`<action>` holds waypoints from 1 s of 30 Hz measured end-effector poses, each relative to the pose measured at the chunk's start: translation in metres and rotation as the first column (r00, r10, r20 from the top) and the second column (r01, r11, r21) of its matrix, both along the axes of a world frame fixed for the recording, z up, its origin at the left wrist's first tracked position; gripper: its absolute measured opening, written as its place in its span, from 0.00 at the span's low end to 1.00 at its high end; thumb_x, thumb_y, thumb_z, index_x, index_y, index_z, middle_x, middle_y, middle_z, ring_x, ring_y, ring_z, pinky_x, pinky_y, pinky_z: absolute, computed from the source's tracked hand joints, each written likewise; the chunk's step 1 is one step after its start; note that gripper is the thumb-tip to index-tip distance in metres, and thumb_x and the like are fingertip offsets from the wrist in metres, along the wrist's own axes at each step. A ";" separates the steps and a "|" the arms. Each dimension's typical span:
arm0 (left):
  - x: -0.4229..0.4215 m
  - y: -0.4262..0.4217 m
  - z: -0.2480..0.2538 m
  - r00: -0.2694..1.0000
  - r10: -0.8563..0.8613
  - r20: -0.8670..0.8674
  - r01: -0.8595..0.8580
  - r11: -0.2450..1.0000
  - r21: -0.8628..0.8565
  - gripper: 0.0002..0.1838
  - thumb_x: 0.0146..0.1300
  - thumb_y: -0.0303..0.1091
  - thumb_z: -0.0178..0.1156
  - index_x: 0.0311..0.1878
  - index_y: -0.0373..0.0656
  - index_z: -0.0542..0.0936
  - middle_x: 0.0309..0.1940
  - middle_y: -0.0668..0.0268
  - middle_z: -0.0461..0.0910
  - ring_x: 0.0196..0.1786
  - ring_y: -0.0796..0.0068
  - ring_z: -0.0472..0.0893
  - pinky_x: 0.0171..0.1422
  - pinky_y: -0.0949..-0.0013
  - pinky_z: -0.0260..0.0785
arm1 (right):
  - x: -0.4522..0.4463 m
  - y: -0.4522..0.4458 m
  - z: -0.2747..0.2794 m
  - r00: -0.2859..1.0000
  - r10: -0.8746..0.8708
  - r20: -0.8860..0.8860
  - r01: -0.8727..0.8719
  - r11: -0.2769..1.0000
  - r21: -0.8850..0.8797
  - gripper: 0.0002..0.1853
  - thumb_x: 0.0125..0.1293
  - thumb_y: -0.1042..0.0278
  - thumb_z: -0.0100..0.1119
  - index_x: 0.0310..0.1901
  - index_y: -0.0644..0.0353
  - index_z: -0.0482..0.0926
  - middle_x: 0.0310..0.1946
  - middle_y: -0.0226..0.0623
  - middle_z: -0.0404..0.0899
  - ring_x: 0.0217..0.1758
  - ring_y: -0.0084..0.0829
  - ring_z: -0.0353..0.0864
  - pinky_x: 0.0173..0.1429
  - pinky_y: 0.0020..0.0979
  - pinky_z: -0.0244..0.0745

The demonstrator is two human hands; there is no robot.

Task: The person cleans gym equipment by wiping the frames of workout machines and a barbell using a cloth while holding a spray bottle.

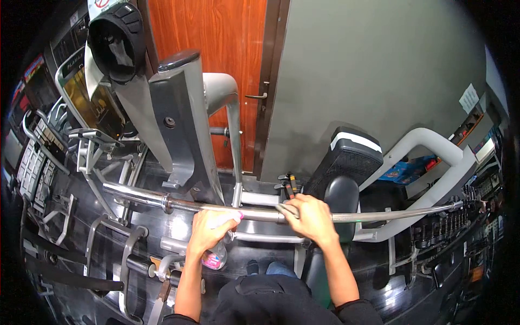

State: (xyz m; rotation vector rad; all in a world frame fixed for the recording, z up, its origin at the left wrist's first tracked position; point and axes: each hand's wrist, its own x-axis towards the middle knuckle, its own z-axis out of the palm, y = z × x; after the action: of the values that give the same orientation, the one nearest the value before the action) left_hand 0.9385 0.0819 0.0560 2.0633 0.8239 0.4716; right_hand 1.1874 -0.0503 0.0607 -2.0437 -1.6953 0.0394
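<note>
A long metal barbell [254, 215] runs across the view, its thick sleeve at the left end. My left hand [211, 230] is closed around the neck of a clear spray bottle [215, 257] with a pink label. The bottle's pink nozzle tip shows beside my thumb, close to the bar. My right hand [313, 220] is on the bar near its middle, closed on a greyish cloth [287, 211] pressed against the metal. Most of the cloth is hidden under my fingers.
A padded bench [357, 149] stands right of centre behind the bar. A grey machine upright [181, 119] rises left of centre. A wooden door [211, 43] and grey wall [374, 65] are behind. Dumbbell racks [449, 227] line the right; gym machines fill the left.
</note>
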 end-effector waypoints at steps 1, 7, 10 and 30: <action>0.002 -0.001 0.001 1.000 -0.009 -0.011 0.009 1.000 0.010 0.16 0.62 0.47 0.62 0.38 0.45 0.89 0.28 0.64 0.87 0.33 0.63 0.86 0.39 0.65 0.74 | -0.007 0.006 -0.001 1.000 0.020 -0.014 -0.020 1.000 0.010 0.13 0.64 0.55 0.64 0.37 0.57 0.88 0.35 0.38 0.84 0.41 0.43 0.86 0.47 0.41 0.81; 0.040 -0.022 -0.003 0.999 -0.045 -0.007 0.045 0.999 -0.015 0.19 0.63 0.53 0.60 0.37 0.47 0.89 0.27 0.61 0.86 0.34 0.59 0.86 0.41 0.59 0.75 | -0.005 -0.016 0.005 0.997 -0.005 -0.071 0.007 0.999 0.031 0.14 0.60 0.57 0.69 0.42 0.56 0.87 0.36 0.37 0.83 0.44 0.41 0.82 0.50 0.39 0.78; 0.059 -0.026 -0.006 0.995 -0.089 -0.053 0.089 0.996 0.005 0.20 0.63 0.55 0.59 0.35 0.49 0.88 0.24 0.60 0.84 0.32 0.55 0.85 0.40 0.57 0.74 | 0.009 -0.051 0.004 0.981 -0.182 -0.065 0.185 0.981 0.054 0.12 0.60 0.58 0.70 0.43 0.53 0.88 0.36 0.34 0.83 0.42 0.39 0.83 0.48 0.38 0.78; 0.062 0.007 -0.022 0.901 -0.016 0.434 0.274 0.797 -0.539 0.21 0.67 0.42 0.59 0.28 0.31 0.82 0.21 0.63 0.81 0.19 0.75 0.80 0.26 0.72 0.70 | -0.021 -0.009 -0.020 0.995 0.095 0.041 -0.099 0.989 0.107 0.20 0.54 0.68 0.71 0.50 0.50 0.82 0.42 0.27 0.79 0.46 0.35 0.80 0.48 0.36 0.80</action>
State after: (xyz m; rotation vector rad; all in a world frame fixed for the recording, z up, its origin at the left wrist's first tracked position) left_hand 1.0005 0.0885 0.0343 1.3618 0.4628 0.4648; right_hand 1.1663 -0.0596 0.0409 -1.8923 -1.7773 -0.0567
